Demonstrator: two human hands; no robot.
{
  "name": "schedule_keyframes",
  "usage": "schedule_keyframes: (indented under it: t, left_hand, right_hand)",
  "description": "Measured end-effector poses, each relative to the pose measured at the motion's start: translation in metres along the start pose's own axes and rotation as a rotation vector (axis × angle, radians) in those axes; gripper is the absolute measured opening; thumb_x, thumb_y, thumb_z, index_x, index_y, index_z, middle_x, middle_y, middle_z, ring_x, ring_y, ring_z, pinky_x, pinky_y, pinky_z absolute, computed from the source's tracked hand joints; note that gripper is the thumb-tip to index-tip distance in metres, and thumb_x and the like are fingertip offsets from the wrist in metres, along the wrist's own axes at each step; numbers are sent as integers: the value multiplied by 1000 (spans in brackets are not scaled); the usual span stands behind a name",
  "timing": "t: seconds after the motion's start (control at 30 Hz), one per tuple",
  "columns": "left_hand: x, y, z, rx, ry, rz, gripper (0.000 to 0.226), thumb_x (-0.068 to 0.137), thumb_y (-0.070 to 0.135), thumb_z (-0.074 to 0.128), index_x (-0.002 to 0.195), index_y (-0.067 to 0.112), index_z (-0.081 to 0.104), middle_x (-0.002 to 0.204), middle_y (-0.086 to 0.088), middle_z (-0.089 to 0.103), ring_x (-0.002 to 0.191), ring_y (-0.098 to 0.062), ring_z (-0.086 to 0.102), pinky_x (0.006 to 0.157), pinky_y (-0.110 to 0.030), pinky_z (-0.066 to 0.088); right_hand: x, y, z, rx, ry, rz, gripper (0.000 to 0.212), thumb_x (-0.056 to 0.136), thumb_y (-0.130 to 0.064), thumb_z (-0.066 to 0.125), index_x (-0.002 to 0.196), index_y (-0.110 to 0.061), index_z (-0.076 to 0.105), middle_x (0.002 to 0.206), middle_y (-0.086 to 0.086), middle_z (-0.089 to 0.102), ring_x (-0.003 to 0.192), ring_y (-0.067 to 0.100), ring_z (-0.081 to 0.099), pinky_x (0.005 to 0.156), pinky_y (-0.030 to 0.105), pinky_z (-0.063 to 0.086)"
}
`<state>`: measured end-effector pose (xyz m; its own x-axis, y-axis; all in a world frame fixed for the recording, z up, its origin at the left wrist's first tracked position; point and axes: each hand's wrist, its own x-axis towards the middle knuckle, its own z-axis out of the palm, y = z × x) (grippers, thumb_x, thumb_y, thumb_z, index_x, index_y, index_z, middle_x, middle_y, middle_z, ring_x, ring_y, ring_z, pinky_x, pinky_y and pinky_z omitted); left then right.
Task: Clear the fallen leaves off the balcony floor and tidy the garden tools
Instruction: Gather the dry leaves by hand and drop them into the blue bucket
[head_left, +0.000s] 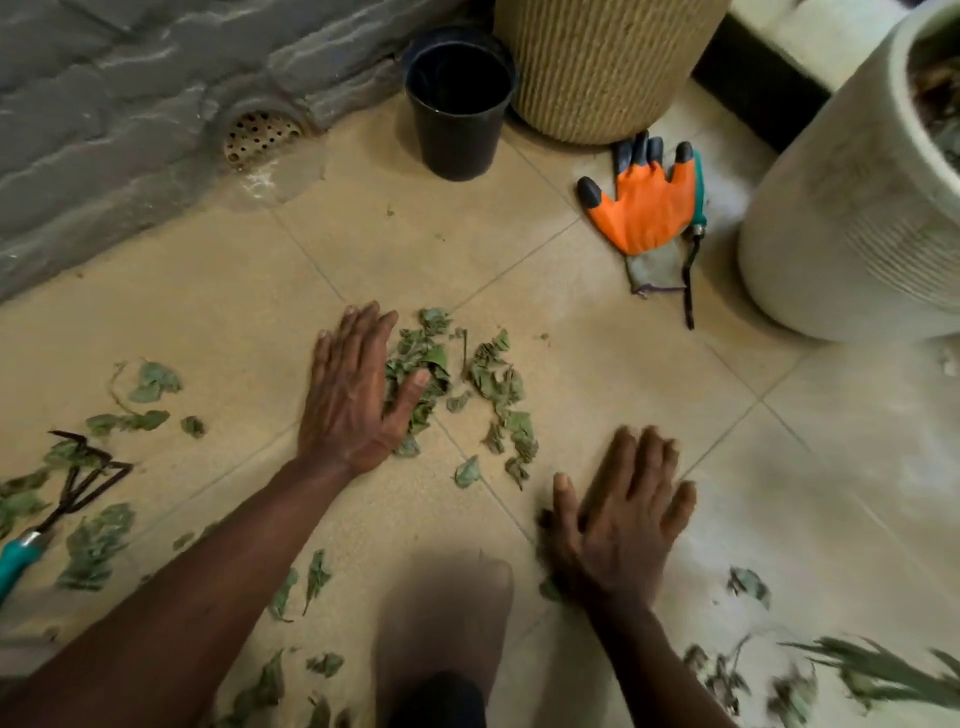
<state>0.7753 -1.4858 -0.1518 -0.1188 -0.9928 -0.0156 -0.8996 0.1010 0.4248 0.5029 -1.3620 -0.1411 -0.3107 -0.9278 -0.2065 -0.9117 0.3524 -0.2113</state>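
Tiled balcony floor (467, 249), seen from above.

(a) A white ribbed planter (841, 208) stood at the floor's right edge. A rope-wound planter (608, 67) stood at the far edge, with a black plastic pot (457, 104) just beside it on the left.

(b) I had my left hand (353, 395) flat on the tiles, fingers straight and close together and thumb spread. The main leaf pile (452, 374) lay against the thumb side of those fingers, and the thumb rested on it.

(c) My right hand (618, 519), blurred, was flat and low near the pile, fingers straight and slightly apart, clasping nothing. The pile lay between the two hands.

(d) An orange glove (644, 208) lay between the two planters, partly covering a teal-handled tool (699, 187).

(e) A claw rake (62, 506) with a teal handle lay at the left edge among loose leaves (98, 545), well apart from both hands. More leaves lay along the near edge and in the near right corner.

(f) A perforated drain (260, 132) sat at the far edge, against the grey wall.
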Motion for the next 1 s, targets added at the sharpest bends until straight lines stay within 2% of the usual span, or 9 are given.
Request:
schedule_keyframes:
  t: [0.13, 0.23, 0.33, 0.37, 0.43, 0.53, 0.6, 0.8, 1.0]
  left_hand:
    - [-2, 2, 1, -23, -31, -1, 87, 98, 77, 14, 163, 20, 21, 173, -5, 14, 160, -20, 5, 129, -49, 3]
    - [-6, 2, -1, -98, -35, 7, 85, 98, 75, 21, 164, 22, 18, 173, -2, 15, 160, -16, 4, 129, -48, 3]
    - [-9, -1, -9, -251, -11, 14, 82, 100, 68, 35, 164, 22, 17, 172, -1, 19, 159, -14, 12, 129, -42, 12]
    - [-10, -3, -12, -296, 8, -1, 81, 99, 66, 39, 164, 22, 17, 171, -1, 21, 158, -15, 16, 128, -39, 16]
    - [-14, -13, -15, -277, 59, -25, 80, 100, 65, 39, 164, 22, 18, 170, -2, 22, 158, -16, 17, 127, -41, 18]
    - [-25, -31, -14, -111, 82, -56, 80, 100, 69, 29, 163, 20, 21, 171, -4, 21, 159, -20, 12, 129, -51, 10]
    - [-31, -37, -14, -84, 60, -75, 83, 99, 72, 25, 163, 20, 20, 172, -4, 18, 160, -19, 8, 129, -51, 8]
    - [-33, -36, -13, -53, 44, -78, 87, 97, 76, 22, 164, 20, 17, 173, -3, 14, 160, -16, 2, 130, -47, 6]
    - [-33, -36, -14, -42, 56, -68, 87, 97, 75, 24, 163, 19, 21, 172, -3, 16, 160, -17, 4, 129, -49, 10]
  right_hand:
    - [26, -62, 8, 30, -6, -57, 90, 98, -73, 4, 164, -12, -2, 171, 12, -11, 157, 27, -18, 126, 58, -2]
    - [63, -111, 15, 40, -59, -251, 91, 98, -75, 4, 164, -12, -5, 171, 12, -12, 157, 28, -17, 126, 56, -7]
    - [87, -139, 12, 205, -75, -541, 87, 100, -70, 18, 164, -12, 8, 172, 11, 4, 159, 24, 0, 128, 54, 4]
    - [92, -139, 8, 286, -41, -581, 83, 101, -67, 22, 163, -13, 15, 172, 11, 11, 158, 23, 8, 128, 54, 9]
    - [105, -131, 2, 347, 90, -510, 76, 103, -64, 31, 161, -16, 24, 169, 11, 20, 156, 25, 16, 127, 55, 13]
    - [133, -113, -1, 178, 83, -263, 84, 101, -72, 22, 163, -15, 14, 171, 12, 8, 159, 29, 1, 127, 58, 4]
    - [151, -111, 0, 91, 22, -264, 91, 98, -76, 14, 164, -13, 5, 172, 12, 0, 159, 28, -8, 127, 56, -3]
    - [196, -157, 5, 16, -80, -749, 94, 98, -77, 20, 164, -12, 1, 172, 12, -1, 159, 24, -3, 128, 54, 0]
    - [229, -203, 4, -92, -156, -930, 103, 93, -82, 20, 164, -11, -3, 172, 14, -7, 159, 25, -8, 129, 52, 2]
